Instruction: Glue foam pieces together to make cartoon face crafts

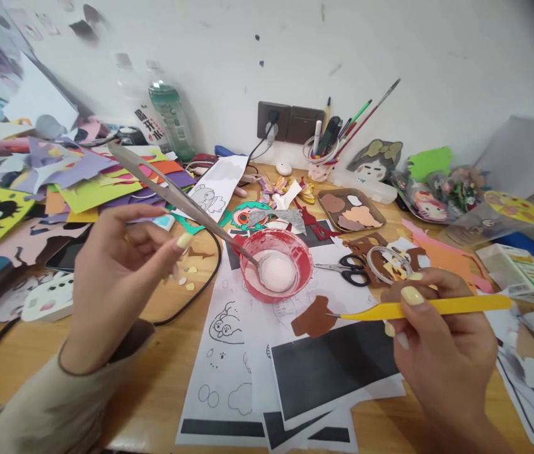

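My right hand [441, 347] is closed around a pair of yellow tweezers [456, 306]. The tweezers' fine tips pinch a brown cut-out piece [314, 316], held above printed sheets [229, 378]. Beyond it stands a red bowl [311, 261] containing a white paste [278, 271]. Long metal tweezers [186, 205] lean in the bowl, their lower end at the paste. My left hand [115, 277] is raised left of the bowl, close to these metal tweezers, with thumb and fingers apart; no grip on them shows.
Black-handled scissors [354, 270] and a roll of clear tape [389, 265] lie right of the bowl. A tray of cut-outs [375, 211] sits behind. Coloured paper scraps [87, 183] pile up at left. Bottles [169, 110] and a pen holder [321, 161] stand by the wall. A black cable [210, 284] crosses the table.
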Tool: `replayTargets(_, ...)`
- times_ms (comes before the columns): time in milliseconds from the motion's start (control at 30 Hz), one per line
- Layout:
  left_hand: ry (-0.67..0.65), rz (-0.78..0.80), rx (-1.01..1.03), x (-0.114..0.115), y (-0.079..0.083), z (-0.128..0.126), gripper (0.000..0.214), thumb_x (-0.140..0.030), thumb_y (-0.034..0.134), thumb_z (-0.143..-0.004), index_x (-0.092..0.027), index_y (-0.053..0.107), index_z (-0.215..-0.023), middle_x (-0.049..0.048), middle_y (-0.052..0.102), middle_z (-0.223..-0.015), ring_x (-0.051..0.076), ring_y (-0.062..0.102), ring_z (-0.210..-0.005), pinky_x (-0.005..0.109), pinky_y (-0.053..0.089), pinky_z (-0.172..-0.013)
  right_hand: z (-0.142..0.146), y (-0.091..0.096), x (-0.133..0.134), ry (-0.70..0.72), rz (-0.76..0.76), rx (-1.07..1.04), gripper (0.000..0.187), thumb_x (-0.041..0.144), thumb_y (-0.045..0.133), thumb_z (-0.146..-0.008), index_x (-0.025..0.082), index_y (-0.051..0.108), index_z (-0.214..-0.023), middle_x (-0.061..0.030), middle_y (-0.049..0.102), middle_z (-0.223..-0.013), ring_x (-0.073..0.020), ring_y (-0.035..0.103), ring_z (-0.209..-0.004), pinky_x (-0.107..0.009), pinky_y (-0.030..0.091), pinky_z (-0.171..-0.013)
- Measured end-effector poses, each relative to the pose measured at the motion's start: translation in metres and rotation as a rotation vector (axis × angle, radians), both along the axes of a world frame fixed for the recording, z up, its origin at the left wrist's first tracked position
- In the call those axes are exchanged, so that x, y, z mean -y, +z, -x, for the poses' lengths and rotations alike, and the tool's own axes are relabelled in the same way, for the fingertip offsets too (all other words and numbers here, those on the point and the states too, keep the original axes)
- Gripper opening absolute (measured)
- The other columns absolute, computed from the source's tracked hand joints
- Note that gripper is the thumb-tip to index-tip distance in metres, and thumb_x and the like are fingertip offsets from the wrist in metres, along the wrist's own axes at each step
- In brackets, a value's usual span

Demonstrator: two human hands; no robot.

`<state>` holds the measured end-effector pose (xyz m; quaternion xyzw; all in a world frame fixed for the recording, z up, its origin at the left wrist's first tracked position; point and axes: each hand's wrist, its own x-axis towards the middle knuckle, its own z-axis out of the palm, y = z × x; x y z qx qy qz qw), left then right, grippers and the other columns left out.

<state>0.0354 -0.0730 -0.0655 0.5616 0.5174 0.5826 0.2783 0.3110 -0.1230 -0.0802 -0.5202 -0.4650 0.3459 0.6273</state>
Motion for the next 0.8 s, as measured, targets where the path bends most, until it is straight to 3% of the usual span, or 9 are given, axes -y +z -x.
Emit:
replayTargets(67,-0.027,-0.026,-0.035,-0.011,0.006,0.003,0.04,-0.016,0.065,-0.067,-0.016,0.05,-0.104,-0.0079,0.048,-0.05,0.005,0.045,-0.042,0.012,0.038,-0.036,-0.001,0.001,-0.002,-0.037,-0.017,-0.023,0.01,0.022,0.058,-0.075,0.023,0.053,-0.083,0.0064,0.045,-0.049,-0.0069,0.043,-0.041,-0.02,0.032,-0.039)
replayTargets(133,-0.069,-0.016,-0.104,-0.021,0.013,0.001,0.038,-0.024,0.064,-0.068,-0.015,0.052,-0.103,-0.0072,0.045,-0.047,0.005,0.041,-0.038,0.013,0.033,-0.031,-0.001,0.001,-0.004,-0.071,-0.022,-0.04,0.011,0.022,0.06,-0.073,0.022,0.053,-0.082,0.0065,0.045,-0.051,-0.0062,0.043,-0.04,-0.02,0.031,-0.038)
replayTargets(267,-0.058,-0.038,-0.273,-0.031,0.021,-0.008,0.022,-0.036,0.051,-0.078,-0.016,0.058,-0.083,-0.0061,0.044,-0.043,0.004,0.038,-0.033,0.014,0.03,-0.03,-0.004,0.001,-0.005,-0.103,-0.005,-0.057,0.013,0.022,0.061,-0.072,0.022,0.054,-0.083,0.0061,0.048,-0.052,-0.0059,0.044,-0.041,-0.019,0.03,-0.038)
replayTargets(367,-0.017,-0.064,-0.363,-0.033,0.021,-0.013,0.026,-0.035,0.045,-0.082,-0.016,0.056,-0.068,-0.0059,0.046,-0.041,0.004,0.04,-0.034,0.013,0.031,-0.033,-0.006,0.0,-0.006,-0.124,0.001,-0.039,0.015,0.024,0.061,-0.072,0.022,0.054,-0.084,0.0058,0.049,-0.051,-0.0061,0.043,-0.041,-0.018,0.029,-0.036)
replayTargets(467,0.01,-0.084,-0.421,-0.029,0.019,-0.013,0.026,-0.035,0.041,-0.084,-0.017,0.056,-0.073,-0.0073,0.048,-0.042,0.004,0.042,-0.035,0.014,0.032,-0.037,-0.007,-0.001,-0.008,-0.16,-0.016,-0.042,0.016,0.025,0.063,-0.07,0.022,0.054,-0.084,0.0061,0.049,-0.052,-0.0052,0.042,-0.04,-0.017,0.03,-0.036)
replayTargets(633,0.133,-0.312,-0.632,-0.01,0.011,-0.006,0.026,-0.034,0.041,-0.084,-0.019,0.059,-0.071,-0.0081,0.051,-0.045,0.003,0.048,-0.04,0.016,0.034,-0.043,-0.007,0.002,-0.011,-0.187,0.003,-0.065,0.016,0.025,0.063,-0.068,0.021,0.055,-0.082,0.0054,0.046,-0.05,-0.006,0.042,-0.04,-0.016,0.033,-0.037)
replayTargets(700,0.156,-0.29,-0.596,-0.003,0.005,-0.002,0.017,-0.031,0.045,-0.083,-0.021,0.059,-0.08,-0.0087,0.051,-0.046,0.004,0.05,-0.042,0.018,0.037,-0.046,-0.008,0.003,-0.012,-0.237,0.028,-0.065,0.017,0.025,0.064,-0.065,0.022,0.056,-0.08,0.0045,0.047,-0.049,-0.0065,0.042,-0.039,-0.016,0.031,-0.035)
replayTargets(800,0.175,-0.313,-0.545,0.005,-0.004,0.003,0.015,-0.026,0.049,-0.081,-0.022,0.058,-0.071,-0.0063,0.053,-0.052,0.006,0.054,-0.05,0.02,0.04,-0.049,-0.009,0.003,-0.014,-0.3,0.042,-0.102,0.02,0.024,0.066,-0.061,0.022,0.057,-0.078,0.0034,0.047,-0.052,-0.0063,0.041,-0.039,-0.017,0.031,-0.035)
